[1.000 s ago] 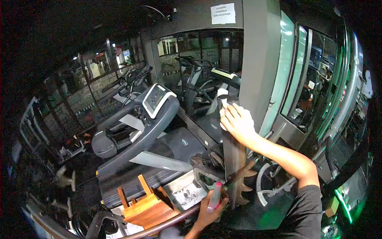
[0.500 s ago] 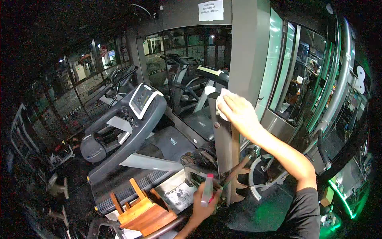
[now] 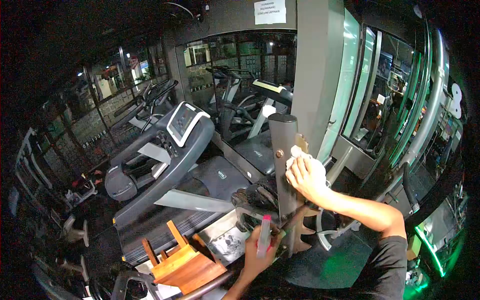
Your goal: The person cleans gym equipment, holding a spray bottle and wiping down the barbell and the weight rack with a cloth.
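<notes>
My right hand (image 3: 307, 177) presses a crumpled white cloth (image 3: 295, 155) against the side of an upright dark grey metal post (image 3: 283, 150), below its rounded top. Lower down, my left hand (image 3: 260, 250) is wrapped round a clear bottle (image 3: 263, 237) with a pink-red top, held upright beside the lower part of the post. Jagged metal hooks (image 3: 303, 230) stick out from the post to the right of the bottle.
A treadmill (image 3: 185, 125) with a console stands at the left. Below it is a wooden stool (image 3: 190, 270). Behind the post rise a grey pillar (image 3: 315, 65) and a mirror. A long metal bar (image 3: 425, 115) curves along the right.
My right hand and the cloth have moved down from the top of the post to its right side. My left hand still holds the bottle low down. The view has shifted slightly.
</notes>
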Demonstrator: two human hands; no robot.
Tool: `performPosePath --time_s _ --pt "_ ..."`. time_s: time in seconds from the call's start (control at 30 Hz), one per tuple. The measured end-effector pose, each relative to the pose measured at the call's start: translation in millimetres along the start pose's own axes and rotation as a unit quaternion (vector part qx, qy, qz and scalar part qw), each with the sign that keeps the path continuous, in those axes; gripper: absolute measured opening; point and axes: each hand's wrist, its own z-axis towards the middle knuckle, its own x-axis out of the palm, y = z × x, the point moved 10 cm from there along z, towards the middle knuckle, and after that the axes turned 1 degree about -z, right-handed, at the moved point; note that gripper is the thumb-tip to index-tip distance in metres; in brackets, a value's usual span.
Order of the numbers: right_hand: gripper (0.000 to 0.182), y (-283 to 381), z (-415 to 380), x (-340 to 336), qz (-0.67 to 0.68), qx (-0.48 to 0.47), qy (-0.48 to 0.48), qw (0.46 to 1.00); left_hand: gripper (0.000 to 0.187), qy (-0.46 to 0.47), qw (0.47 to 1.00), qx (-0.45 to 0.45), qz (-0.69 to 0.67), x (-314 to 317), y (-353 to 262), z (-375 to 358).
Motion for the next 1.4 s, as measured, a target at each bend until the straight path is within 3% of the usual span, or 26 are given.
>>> performPosePath --time_s 0.13,0.17,0.3,0.37,0.4,0.47,0.53,0.57,0.6,0.63,0.7,0.77,0.8,0.83,0.9,0.97,1.03,1.1,1.17,1.23,1.3,1.37,1.4 --pt "0.024 35.0 -31.7 14.5 0.026 -0.059 0.052 0.997 0.025 0.011 0.999 -0.039 0.008 -0.9 18.4 1.3" --pt "0.018 45.4 -41.6 18.7 0.060 -0.072 0.029 0.995 0.025 0.008 0.999 -0.042 -0.007 -0.2 19.6 1.5" --pt "0.013 56.3 -59.3 18.9 0.198 -0.110 0.102 0.969 0.027 0.015 0.999 -0.034 -0.018 4.7 16.8 3.0" --pt "0.012 45.8 -54.1 27.8 0.362 -0.122 0.239 0.893 0.028 0.018 0.999 -0.034 -0.017 6.7 16.7 2.9" --pt "0.018 36.7 -50.3 28.5 0.434 -0.134 0.250 0.855 0.030 0.020 0.999 -0.034 -0.015 7.9 17.1 2.5" --pt "0.040 -1.9 -23.4 10.2 0.545 -0.094 0.216 0.804 0.031 0.025 0.999 -0.022 -0.019 10.1 17.3 3.3" --pt "0.036 -65.4 10.0 -23.6 0.632 -0.028 0.026 0.774 0.032 0.026 0.999 -0.013 -0.020 12.6 16.0 4.4" --pt "0.041 -93.9 22.3 -26.5 0.610 0.025 -0.021 0.792 0.033 0.023 1.000 -0.014 -0.011 13.3 14.9 5.6" --pt "0.044 -125.0 27.7 -34.8 0.628 0.063 -0.119 0.767 0.034 0.019 1.000 -0.015 -0.001 13.5 14.6 6.3" --pt "0.034 -147.1 33.5 -43.0 0.562 0.123 -0.184 0.797 0.034 0.018 1.000 -0.016 0.000 13.2 15.5 5.8" --pt "0.032 -162.6 33.0 -17.1 0.560 0.251 -0.238 0.753 0.035 0.025 0.998 -0.044 0.042 14.0 23.9 4.1" --pt "0.034 -128.9 52.8 19.7 0.443 0.201 -0.170 0.857 0.036 0.014 0.999 -0.029 0.037 13.9 25.3 2.9" --pt "0.037 -131.6 50.2 21.1 0.515 0.261 -0.235 0.782 0.036 0.004 0.999 -0.015 0.032 12.6 24.2 2.3" --pt "0.037 -133.5 51.4 20.3 0.517 0.258 -0.237 0.781 0.036 0.001 0.999 -0.014 0.034 12.0 24.7 0.8" --pt "0.038 -134.0 68.0 20.0 0.464 0.226 -0.176 0.838 0.038 -0.008 0.998 -0.044 0.048 12.0 30.5 0.0" --pt "0.035 -143.4 85.8 23.5 0.487 0.204 -0.161 0.834 0.040 -0.006 0.999 -0.019 0.046 10.8 25.0 0.7" --pt "0.028 -134.6 115.2 39.2 0.478 0.138 0.001 0.868 0.041 -0.005 0.999 0.011 0.040 11.2 16.9 3.0" --pt "0.020 -132.4 138.2 37.0 0.434 0.084 -0.043 0.896 0.043 0.004 0.999 -0.034 0.020 11.1 20.4 -1.2" --pt "0.023 -114.8 159.0 56.6 0.377 0.062 0.121 0.916 0.039 -0.018 0.998 -0.011 0.067 10.7 13.8 3.0" --pt "0.026 -96.9 179.0 61.9 0.333 0.056 0.133 0.932 0.038 -0.006 0.991 -0.077 0.106 13.4 21.2 3.1" --pt "0.028 -56.0 187.3 80.1 0.201 -0.065 0.246 0.946 0.035 -0.025 0.992 -0.028 0.118 14.8 12.0 4.5" --pt "0.024 -27.0 193.7 114.7 0.127 -0.008 0.205 0.970 0.034 -0.054 0.995 -0.027 0.075 11.3 10.4 1.4" --pt "0.021 -32.6 186.2 100.0 0.115 0.061 0.228 0.965 0.034 -0.057 0.995 -0.030 0.077 11.6 9.7 -0.3"
